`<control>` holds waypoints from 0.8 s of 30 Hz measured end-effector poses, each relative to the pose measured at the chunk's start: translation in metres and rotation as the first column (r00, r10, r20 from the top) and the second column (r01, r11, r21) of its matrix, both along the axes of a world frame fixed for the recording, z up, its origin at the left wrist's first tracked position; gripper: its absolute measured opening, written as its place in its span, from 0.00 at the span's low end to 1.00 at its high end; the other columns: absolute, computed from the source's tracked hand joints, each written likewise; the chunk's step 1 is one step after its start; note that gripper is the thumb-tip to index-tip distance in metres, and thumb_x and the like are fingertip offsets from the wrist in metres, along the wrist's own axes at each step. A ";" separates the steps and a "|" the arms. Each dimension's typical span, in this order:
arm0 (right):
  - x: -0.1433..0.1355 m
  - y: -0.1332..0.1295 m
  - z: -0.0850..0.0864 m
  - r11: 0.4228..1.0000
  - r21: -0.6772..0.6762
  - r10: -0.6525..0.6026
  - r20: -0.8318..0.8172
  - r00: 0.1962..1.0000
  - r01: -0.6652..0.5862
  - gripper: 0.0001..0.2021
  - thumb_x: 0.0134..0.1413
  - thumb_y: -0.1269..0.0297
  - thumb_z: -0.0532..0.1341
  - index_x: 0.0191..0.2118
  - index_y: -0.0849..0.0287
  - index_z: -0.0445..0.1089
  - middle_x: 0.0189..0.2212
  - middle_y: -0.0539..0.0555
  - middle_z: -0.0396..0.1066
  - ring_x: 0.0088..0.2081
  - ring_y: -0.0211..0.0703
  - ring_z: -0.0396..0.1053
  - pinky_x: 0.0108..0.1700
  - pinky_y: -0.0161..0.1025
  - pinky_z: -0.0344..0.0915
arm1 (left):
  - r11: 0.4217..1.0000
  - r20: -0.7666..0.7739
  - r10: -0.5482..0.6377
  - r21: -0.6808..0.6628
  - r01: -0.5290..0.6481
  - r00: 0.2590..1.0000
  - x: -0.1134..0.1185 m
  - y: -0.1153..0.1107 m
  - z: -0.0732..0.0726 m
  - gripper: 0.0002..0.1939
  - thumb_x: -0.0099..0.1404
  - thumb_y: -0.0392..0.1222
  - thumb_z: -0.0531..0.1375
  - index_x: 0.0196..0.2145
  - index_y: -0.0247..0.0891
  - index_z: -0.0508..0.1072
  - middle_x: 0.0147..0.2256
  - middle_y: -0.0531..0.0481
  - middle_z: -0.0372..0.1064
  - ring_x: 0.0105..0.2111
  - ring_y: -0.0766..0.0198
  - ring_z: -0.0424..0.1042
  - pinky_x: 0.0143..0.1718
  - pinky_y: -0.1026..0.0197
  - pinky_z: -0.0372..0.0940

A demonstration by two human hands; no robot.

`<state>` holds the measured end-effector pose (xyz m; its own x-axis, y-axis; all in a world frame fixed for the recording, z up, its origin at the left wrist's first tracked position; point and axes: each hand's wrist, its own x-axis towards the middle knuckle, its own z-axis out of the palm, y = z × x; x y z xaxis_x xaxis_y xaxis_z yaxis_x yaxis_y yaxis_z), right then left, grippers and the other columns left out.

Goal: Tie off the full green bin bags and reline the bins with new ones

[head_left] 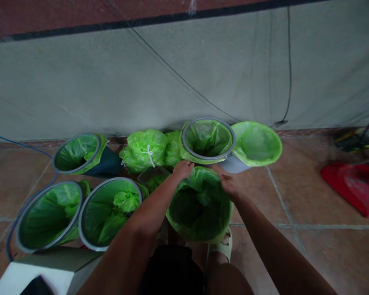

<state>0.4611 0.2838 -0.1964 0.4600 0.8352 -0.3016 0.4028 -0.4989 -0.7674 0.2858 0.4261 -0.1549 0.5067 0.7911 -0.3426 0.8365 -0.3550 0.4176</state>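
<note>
A trash bin lined with a green bin liner (199, 205) stands just in front of my feet, its mouth facing up at me. My left hand (183, 169) is closed on the liner at the far left of the rim. At the far right of the same rim, my right hand (229, 184) grips the liner too; some of its fingers are hidden. The liner folds over the bin's edge, and no grey ring shows on it. Right behind it is another lined bin (207, 151) with a grey ring (233, 141). Beside that, a pale bin (258, 143) wears a liner without a ring.
Tied green garbage bags (149, 149) lean against the wall (110, 90). Several ringed, lined bins (110, 213) stand at left, near a white box (39, 274). A blue cable (33, 196) runs along the tiles. A red dustpan (353, 188) lies at right.
</note>
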 end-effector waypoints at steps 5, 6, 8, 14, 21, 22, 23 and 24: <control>-0.015 -0.015 0.001 0.993 0.092 0.073 -0.020 0.997 -0.071 0.24 0.61 0.51 0.49 0.47 0.62 0.74 0.43 0.61 0.76 0.46 0.49 0.73 0.50 0.42 0.67 | 0.996 0.351 -0.085 0.032 0.079 0.933 -0.023 -0.015 -0.013 0.10 0.65 0.38 0.57 0.37 0.39 0.80 0.36 0.50 0.78 0.37 0.63 0.75 0.45 0.62 0.67; -0.016 -0.019 0.002 0.990 0.114 0.087 0.014 0.996 -0.088 0.23 0.61 0.52 0.49 0.49 0.62 0.72 0.46 0.61 0.75 0.48 0.49 0.72 0.52 0.43 0.66 | 0.996 0.417 -0.085 0.062 0.065 0.905 -0.027 -0.018 -0.015 0.09 0.64 0.36 0.58 0.37 0.39 0.80 0.37 0.50 0.78 0.39 0.64 0.75 0.46 0.62 0.67; -0.017 -0.025 0.003 0.979 0.145 0.128 0.091 0.988 -0.140 0.23 0.61 0.55 0.50 0.54 0.62 0.69 0.51 0.60 0.73 0.52 0.48 0.69 0.56 0.43 0.64 | 0.992 0.460 -0.091 0.121 0.039 0.883 -0.035 -0.024 -0.020 0.09 0.63 0.33 0.58 0.36 0.39 0.79 0.40 0.49 0.78 0.41 0.64 0.75 0.49 0.61 0.67; -0.023 -0.035 0.001 0.951 0.087 0.268 0.256 0.929 -0.298 0.26 0.62 0.64 0.47 0.65 0.62 0.56 0.58 0.61 0.66 0.55 0.48 0.67 0.57 0.44 0.63 | 0.931 0.178 -0.300 0.270 0.247 0.937 -0.054 -0.036 -0.022 0.14 0.61 0.26 0.54 0.34 0.38 0.78 0.52 0.46 0.70 0.51 0.61 0.70 0.56 0.56 0.64; -0.018 -0.034 0.016 0.947 -0.130 0.320 0.270 0.908 -0.295 0.30 0.57 0.64 0.55 0.64 0.66 0.55 0.54 0.66 0.68 0.55 0.53 0.66 0.56 0.46 0.61 | 0.891 0.000 -0.355 0.302 0.338 0.935 -0.065 -0.043 0.003 0.11 0.54 0.30 0.60 0.31 0.41 0.80 0.60 0.44 0.61 0.57 0.48 0.62 0.59 0.43 0.56; -0.016 -0.031 0.020 0.956 -0.105 0.293 0.258 0.920 -0.275 0.29 0.57 0.61 0.56 0.63 0.67 0.57 0.55 0.66 0.67 0.55 0.53 0.66 0.57 0.45 0.61 | 0.903 0.049 -0.328 0.308 0.298 0.943 -0.063 -0.042 0.008 0.11 0.54 0.31 0.61 0.32 0.42 0.80 0.61 0.47 0.59 0.58 0.49 0.61 0.59 0.43 0.56; -0.013 -0.027 0.025 0.966 -0.070 0.258 0.243 0.935 -0.249 0.28 0.58 0.58 0.55 0.61 0.66 0.59 0.56 0.66 0.67 0.55 0.53 0.66 0.57 0.45 0.61 | 0.918 0.108 -0.291 0.311 0.246 0.951 -0.060 -0.041 0.013 0.11 0.55 0.33 0.61 0.35 0.43 0.80 0.61 0.48 0.59 0.58 0.51 0.61 0.60 0.46 0.56; -0.010 -0.022 0.029 0.974 -0.031 0.224 0.224 0.949 -0.223 0.26 0.60 0.55 0.54 0.59 0.66 0.62 0.56 0.65 0.67 0.55 0.52 0.66 0.56 0.44 0.61 | 0.932 0.168 -0.246 0.311 0.186 0.955 -0.054 -0.038 0.017 0.11 0.58 0.35 0.60 0.37 0.43 0.79 0.61 0.48 0.60 0.58 0.53 0.62 0.60 0.49 0.57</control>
<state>0.4509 0.2621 -0.1671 0.3180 0.9230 -0.2165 0.6659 -0.3800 -0.6420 0.2313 0.3882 -0.1382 0.7105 0.7036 0.0109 0.6352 -0.6480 0.4204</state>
